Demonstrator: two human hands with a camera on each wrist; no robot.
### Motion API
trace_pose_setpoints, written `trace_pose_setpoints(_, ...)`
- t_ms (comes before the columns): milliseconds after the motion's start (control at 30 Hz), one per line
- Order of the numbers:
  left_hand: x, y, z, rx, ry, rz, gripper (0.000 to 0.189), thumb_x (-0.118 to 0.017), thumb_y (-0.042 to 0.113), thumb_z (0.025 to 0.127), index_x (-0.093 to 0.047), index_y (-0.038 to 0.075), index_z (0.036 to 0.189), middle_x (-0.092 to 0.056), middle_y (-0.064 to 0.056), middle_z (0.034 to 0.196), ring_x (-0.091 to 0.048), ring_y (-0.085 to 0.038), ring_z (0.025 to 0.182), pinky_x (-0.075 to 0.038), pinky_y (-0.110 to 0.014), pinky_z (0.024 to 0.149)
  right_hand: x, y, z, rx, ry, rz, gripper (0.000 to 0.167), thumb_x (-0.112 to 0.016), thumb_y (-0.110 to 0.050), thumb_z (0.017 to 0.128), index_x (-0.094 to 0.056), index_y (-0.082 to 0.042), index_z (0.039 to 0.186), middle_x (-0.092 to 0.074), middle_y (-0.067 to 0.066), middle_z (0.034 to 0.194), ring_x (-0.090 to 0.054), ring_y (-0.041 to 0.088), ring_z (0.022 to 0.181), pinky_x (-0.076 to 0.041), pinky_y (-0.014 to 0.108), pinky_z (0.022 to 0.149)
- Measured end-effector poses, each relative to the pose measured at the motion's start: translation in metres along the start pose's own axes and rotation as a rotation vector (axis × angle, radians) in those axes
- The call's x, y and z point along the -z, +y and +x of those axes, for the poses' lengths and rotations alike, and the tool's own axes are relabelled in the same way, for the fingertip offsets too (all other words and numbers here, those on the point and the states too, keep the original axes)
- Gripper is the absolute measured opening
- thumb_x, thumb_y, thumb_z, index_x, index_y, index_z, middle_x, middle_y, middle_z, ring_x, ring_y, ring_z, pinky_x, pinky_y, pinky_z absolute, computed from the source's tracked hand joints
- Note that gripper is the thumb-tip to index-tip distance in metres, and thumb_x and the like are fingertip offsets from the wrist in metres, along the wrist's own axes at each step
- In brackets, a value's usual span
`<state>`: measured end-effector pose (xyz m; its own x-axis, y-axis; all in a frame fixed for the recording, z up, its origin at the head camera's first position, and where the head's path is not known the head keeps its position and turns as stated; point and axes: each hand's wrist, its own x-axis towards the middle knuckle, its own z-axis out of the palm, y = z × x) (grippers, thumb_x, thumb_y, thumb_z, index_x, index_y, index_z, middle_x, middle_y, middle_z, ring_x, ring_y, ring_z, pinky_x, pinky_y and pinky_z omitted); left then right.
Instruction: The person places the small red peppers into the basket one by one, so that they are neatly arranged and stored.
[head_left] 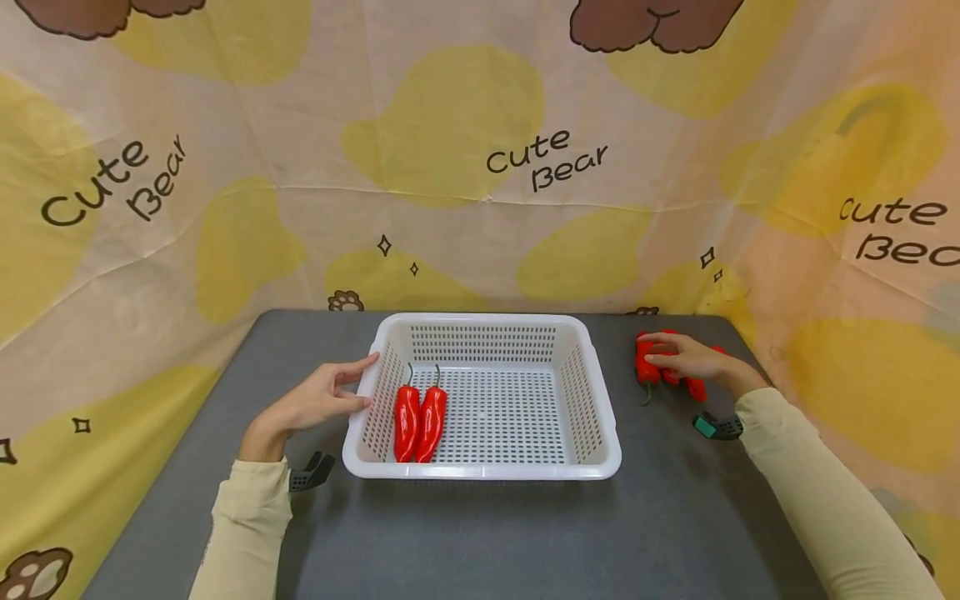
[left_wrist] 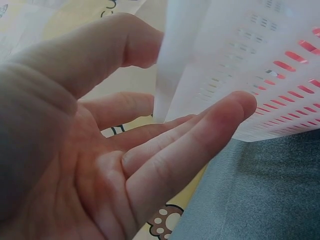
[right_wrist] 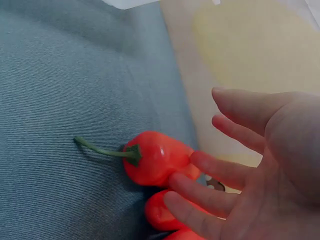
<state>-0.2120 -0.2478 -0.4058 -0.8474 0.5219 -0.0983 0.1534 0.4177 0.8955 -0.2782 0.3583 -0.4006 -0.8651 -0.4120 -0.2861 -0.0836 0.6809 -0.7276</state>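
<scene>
My left hand [head_left: 311,404] is at the left side of a white perforated plastic basket [head_left: 480,472]. Its thumb and fingertips touch the rim, and its fingers are fairly straight in the left wrist view. Two glossy red chili peppers [head_left: 407,421] lie side by side in the left part of the basket, green stems towards the back. To the right of the basket, my right hand [head_left: 690,360] reaches over several more red peppers [head_left: 647,367]. In the right wrist view its spread fingers touch or hover at the nearest pepper [right_wrist: 155,157], not curled round it. The hand partly covers the others.
Everything stands on a dark grey tabletop [head_left: 480,542]. A cloth printed with yellow patches and bear lettering [head_left: 465,125] hangs behind and along both sides. Dark wrist-worn devices [head_left: 720,427] are on both wrists.
</scene>
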Motion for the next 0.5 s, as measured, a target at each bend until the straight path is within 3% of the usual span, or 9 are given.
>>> trace_pose_setpoints(67,0.0004,0.0002,0.0002,-0.001,0.001,0.002,0.080,-0.066,0.009,0.093,-0.022,-0.001,0.159,-0.041,-0.038,0.150,-0.075,-0.031,0.098,-0.064,-0.038,0.080,-0.0009,0.0019,0.0018,0.017,0.010,-0.033,0.058,-0.054,-0.017,0.104,-0.032,0.008,0.151,-0.041,0.043,0.146,-0.058,0.027,0.081,-0.051,0.034,0.073)
trace_pose_setpoints(133,0.0005,0.0004,0.0003,-0.002,0.000,0.003,0.079,-0.066,0.009,0.093,-0.022,-0.002,0.159,-0.041,-0.038,0.150,-0.076,-0.030,0.097,-0.064,-0.038,0.081,-0.0018,0.0036,0.0031,0.034,0.037,-0.104,0.057,-0.056,-0.017,0.103,-0.035,0.008,0.150,-0.044,0.041,0.144,-0.060,0.030,0.091,-0.051,0.036,0.079)
trace_pose_setpoints(300,0.0002,0.0006,0.0005,0.001,-0.002,0.002,0.079,-0.066,0.009,0.093,-0.022,-0.002,0.159,-0.040,-0.038,0.151,-0.076,-0.027,0.096,-0.064,-0.038,0.081,-0.0042,0.0075,0.0058,0.031,0.055,-0.180,0.059,-0.061,-0.018,0.100,-0.039,0.007,0.149,-0.049,0.035,0.137,-0.059,0.032,0.098,-0.051,0.036,0.082)
trace_pose_setpoints(500,0.0001,0.0000,0.0004,0.000,-0.005,-0.014,0.079,-0.065,0.008,0.093,-0.022,-0.002,0.159,-0.041,-0.038,0.150,-0.076,-0.028,0.096,-0.064,-0.041,0.081,-0.0088,0.0028,0.0063,0.022,0.025,-0.132,0.061,-0.062,-0.016,0.099,-0.037,0.005,0.151,-0.040,0.036,0.147,-0.056,0.036,0.111,-0.055,0.029,0.080)
